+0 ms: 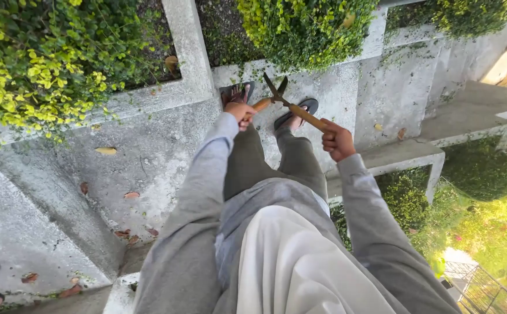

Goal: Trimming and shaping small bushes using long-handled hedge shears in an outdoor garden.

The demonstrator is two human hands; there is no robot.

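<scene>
While both fists clamp wooden handles, left hand and right hand, the hedge shears blades cross just beyond the fingers.

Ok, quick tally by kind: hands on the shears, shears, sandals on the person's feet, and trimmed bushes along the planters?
Hands: 2, left hand and right hand, each gripping a wooden handle
Shears: 1, blades open
Sandals: 2, left sandal and right sandal
Bushes: 3, at left, centre and lower right
Total: 8
</scene>
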